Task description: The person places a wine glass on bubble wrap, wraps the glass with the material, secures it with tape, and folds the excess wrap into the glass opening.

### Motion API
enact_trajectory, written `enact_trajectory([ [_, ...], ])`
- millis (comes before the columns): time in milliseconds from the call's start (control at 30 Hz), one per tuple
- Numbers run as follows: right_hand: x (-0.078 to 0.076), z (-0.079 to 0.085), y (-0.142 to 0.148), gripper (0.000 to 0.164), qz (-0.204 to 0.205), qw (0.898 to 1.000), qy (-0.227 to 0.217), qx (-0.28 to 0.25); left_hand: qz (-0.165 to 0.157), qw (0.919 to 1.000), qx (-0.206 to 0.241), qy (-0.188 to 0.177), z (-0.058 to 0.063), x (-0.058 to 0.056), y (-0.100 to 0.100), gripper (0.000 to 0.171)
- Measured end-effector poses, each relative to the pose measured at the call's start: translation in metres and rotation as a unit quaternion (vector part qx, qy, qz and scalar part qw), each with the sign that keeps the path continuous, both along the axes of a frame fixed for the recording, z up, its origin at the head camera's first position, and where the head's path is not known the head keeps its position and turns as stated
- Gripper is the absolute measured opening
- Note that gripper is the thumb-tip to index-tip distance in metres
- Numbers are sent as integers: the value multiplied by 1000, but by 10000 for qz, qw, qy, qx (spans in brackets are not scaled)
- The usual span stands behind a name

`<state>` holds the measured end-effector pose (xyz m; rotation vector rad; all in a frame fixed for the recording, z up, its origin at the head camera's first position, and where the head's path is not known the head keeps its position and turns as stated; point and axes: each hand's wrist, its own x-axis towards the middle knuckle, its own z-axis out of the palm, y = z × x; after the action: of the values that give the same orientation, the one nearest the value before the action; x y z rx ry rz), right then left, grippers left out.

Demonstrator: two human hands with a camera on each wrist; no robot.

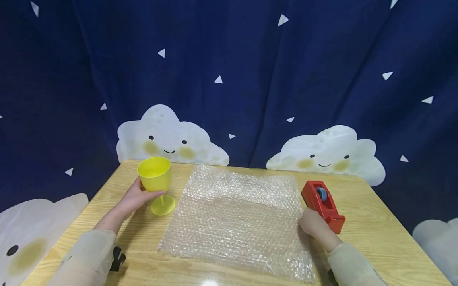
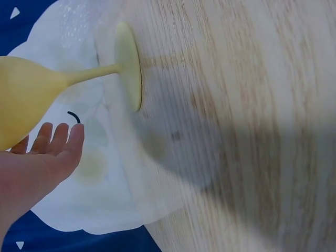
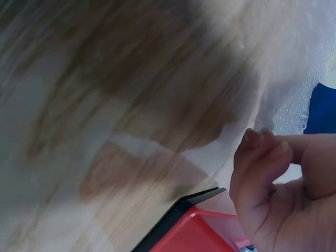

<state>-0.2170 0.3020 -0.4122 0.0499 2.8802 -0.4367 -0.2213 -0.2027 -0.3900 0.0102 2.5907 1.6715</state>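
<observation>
Seemingly early: the cup (image 1: 156, 176) stands beside the wrap (image 1: 232, 222) – flat, unfolded, untaped. The left hand (image 1: 134, 196) curves about the cup, the right hand (image 1: 314, 223) curls by the wrap's edge – whether either grips, I cannot tell.

My sleeves: long, cream/off-white. Left sleeve (image 1: 84, 256) pale and creased, cuff ends by the wrist, faint greyish mark on its outer side. Right sleeve (image 1: 352, 264) same cream, small dark mark low down. Black angular piece (image 1: 117, 259) juts below my left cuff; smaller black bit (image 1: 332, 277) below right, mostly hidden.
</observation>
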Motion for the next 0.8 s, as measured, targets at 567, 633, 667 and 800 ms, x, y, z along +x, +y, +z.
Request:
enact_trajectory([
  [567,18,-2,-1,33,-1381,9687,374,-2028,-280,9995,134,20,29,-12,5,89],
  [633,17,-4,-1,33,-1553,9642,268,-2135,-379,9990,250,34,35,-11,10,88],
  [667,17,-5,-1,33,-1618,9607,228,-2246,-437,9985,338,46,38,-11,12,87],
  [800,19,-7,-4,30,-1804,9445,201,-2740,-643,9960,617,33,48,-8,24,80],
])
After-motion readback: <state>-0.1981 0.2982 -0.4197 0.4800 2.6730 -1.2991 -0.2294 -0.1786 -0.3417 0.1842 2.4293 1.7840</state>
